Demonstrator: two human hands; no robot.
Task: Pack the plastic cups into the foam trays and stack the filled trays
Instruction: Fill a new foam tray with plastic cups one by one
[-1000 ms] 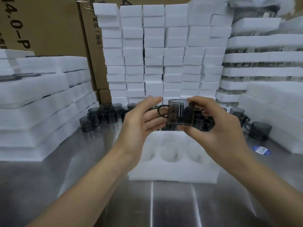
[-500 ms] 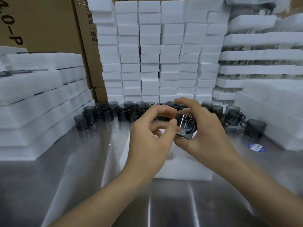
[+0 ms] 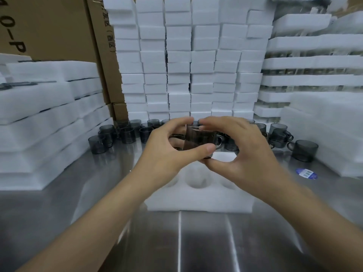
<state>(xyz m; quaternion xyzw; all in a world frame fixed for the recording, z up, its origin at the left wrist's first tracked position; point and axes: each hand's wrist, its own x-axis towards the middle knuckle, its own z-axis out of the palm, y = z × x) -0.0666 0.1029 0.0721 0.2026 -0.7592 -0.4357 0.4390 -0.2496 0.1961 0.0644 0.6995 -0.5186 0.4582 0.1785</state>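
- A smoky grey plastic cup (image 3: 199, 139) is held in the air between both hands, above the far edge of the foam tray and clear of it.
- The left hand (image 3: 167, 152) grips the cup from the left: its fingers curl over the rim and its thumb lies along the lower front.
- The right hand (image 3: 242, 152) grips it from the right in the same way, with fingers arched over the top and the thumb tucked beneath. The two hands are close together, both closed round the one cup.
- The foam tray (image 3: 200, 202), white and rectangular, lies flat on the table just below the hands; round pockets open upward in its top face, partly hidden by the wrists.
- Loose cups (image 3: 127, 134) of the same grey stand crowded in a row behind the tray, and one more cup (image 3: 304, 150) stands apart at the right end.
- The metal table (image 3: 176, 242) bears all of this; it is shiny and streaked with reflections.
- A blue sticker (image 3: 306, 173) lies on the table to the right of the tray.
- Stacked trays (image 3: 39, 114) rise in layers at the left — dark slits show between the layers — and another pile (image 3: 314, 65) stands at the right.
- Columns of white foam blocks (image 3: 178, 55) fill the back, beside cardboard boxes (image 3: 49, 26) at the upper left.
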